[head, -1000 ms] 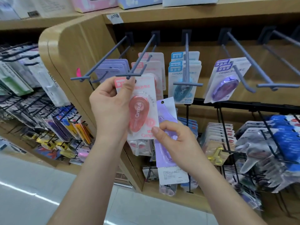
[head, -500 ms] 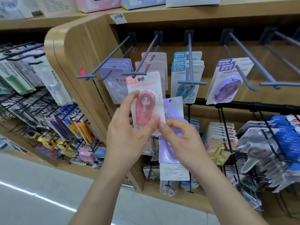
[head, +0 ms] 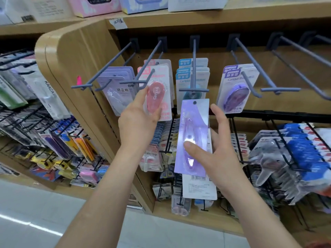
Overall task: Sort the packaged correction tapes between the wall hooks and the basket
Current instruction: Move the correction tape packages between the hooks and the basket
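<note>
Pinching purple pack (head: 195, 119), R hand (head: 218, 151): thumb front, fingers (head: 217, 115) behind | L hand (head: 136, 120) grips pink pack (head: 158, 92)

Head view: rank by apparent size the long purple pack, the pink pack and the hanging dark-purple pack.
1. long purple pack, though it is nearest the camera.
2. pink pack and dark-purple pack: they look alike, so no ranking.

"Campus" marks the pink tape pack (head: 155, 97) and the purple pack (head: 236, 86); "KAACA" runs down a white pack (head: 49, 92)
</note>
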Tool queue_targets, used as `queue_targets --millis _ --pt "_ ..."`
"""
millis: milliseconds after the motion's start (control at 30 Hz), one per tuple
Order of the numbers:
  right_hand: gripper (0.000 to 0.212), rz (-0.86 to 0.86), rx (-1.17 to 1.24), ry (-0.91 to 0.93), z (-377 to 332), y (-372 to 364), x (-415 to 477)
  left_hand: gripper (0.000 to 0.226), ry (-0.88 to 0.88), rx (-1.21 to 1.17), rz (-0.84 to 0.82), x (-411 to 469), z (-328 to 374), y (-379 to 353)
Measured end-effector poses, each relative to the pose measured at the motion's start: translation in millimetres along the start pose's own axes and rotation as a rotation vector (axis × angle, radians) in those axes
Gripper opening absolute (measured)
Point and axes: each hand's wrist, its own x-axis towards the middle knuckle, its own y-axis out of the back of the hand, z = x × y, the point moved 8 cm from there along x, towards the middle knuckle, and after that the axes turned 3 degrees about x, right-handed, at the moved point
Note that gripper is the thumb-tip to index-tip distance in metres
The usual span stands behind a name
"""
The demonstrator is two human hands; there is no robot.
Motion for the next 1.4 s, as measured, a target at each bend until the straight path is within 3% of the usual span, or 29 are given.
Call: queue_targets --millis 67,133,233,300,367,433,500,633,667,733,800,900,1000,1067,1133,1200,1300,1333,1400 --pt "0.091 0.015 0.019 -0.031 5.3 2.8 -1.7 0.062 -0.012 0.07 0.007 -9.5 -2.2 2.7" --pt "0.087 0.005 0.013 -0.026 5.2 3.1 -3.5 0.048 -0.002 -0.027 -0.003 -28.3 -2.6 6.5" --pt "0.07 -0.054 0.03 -0.007 3.0 -2.4 -6.2 0.025 0.213 -0.532 -0.304 -64.3 3.5 -16.5" --pt "0.073 -0.094 0.082 -0.042 6.6 -7.1 -8.7 0.028 0.327 -0.76 -0.43 -81.8 9.8 -29.3" --pt "0.072 -0.129 0.108 -0.077 7.5 -11.3 -10.4 0.022 0.355 -0.862 -0.415 -84.5 11.6 -30.7" --pt "0.052 -0.163 0.15 -0.088 2.8 -12.6 -11.3 0.011 0.364 -0.924 -0.358 -82.8 8.7 -26.8" --pt "0.05 -0.177 0.214 -0.133 0.8 -9.5 -12.2 0.011 0.379 -0.949 -0.283 -79.7 1.9 -20.8" --pt "0.047 -0.043 0.171 -0.127 -1.1 6.5 -12.9 0.057 0.281 -0.812 -0.133 -72.1 -14.8 -3.9" --pt "0.049 0.009 0.15 -0.104 -2.5 11.0 -12.7 0.058 0.217 -0.723 -0.116 -72.2 -15.2 0.5" --pt "0.054 0.103 0.038 -0.02 -10.8 16.6 -14.0 0.037 0.137 -0.631 -0.149 -78.6 -8.2 1.2" --pt "0.056 0.155 -0.255 0.07 -18.8 11.3 -17.2 0.017 0.148 -0.709 -0.262 -90.4 3.2 -7.1" --pt "0.052 0.195 -0.61 0.211 -26.0 -8.8 -24.0 0.028 0.106 -0.813 -0.356 -102.1 20.2 -16.1" --pt "0.056 0.138 -0.672 0.332 -33.3 -23.1 -29.6 0.025 0.143 -0.841 -0.308 -105.5 22.0 -12.7" --pt "0.063 0.004 -0.601 0.303 -33.5 -30.9 -32.2 0.019 0.201 -0.85 -0.276 -105.1 15.2 -12.0" --pt "0.072 -0.139 -0.44 0.179 -26.9 -37.7 -35.1 0.037 0.243 -0.82 -0.24 -102.1 3.1 -12.5" --pt "0.076 -0.183 -0.313 0.076 -19.5 -34.9 -35.5 0.043 0.263 -0.808 -0.236 -96.4 -3.4 -11.0" --pt "0.089 -0.212 -0.115 -0.146 1.5 -16.0 -27.9 0.032 0.311 -0.946 -0.224 -89.4 -9.4 -9.9" --pt "0.088 -0.268 0.003 -0.224 7.9 -13.6 -27.9 0.027 0.316 -0.971 -0.216 -87.0 -10.6 -9.1" --pt "0.062 -0.365 0.201 -0.296 12.6 -16.8 -31.2 0.02 0.303 -0.995 -0.207 -82.6 -11.8 -7.5"
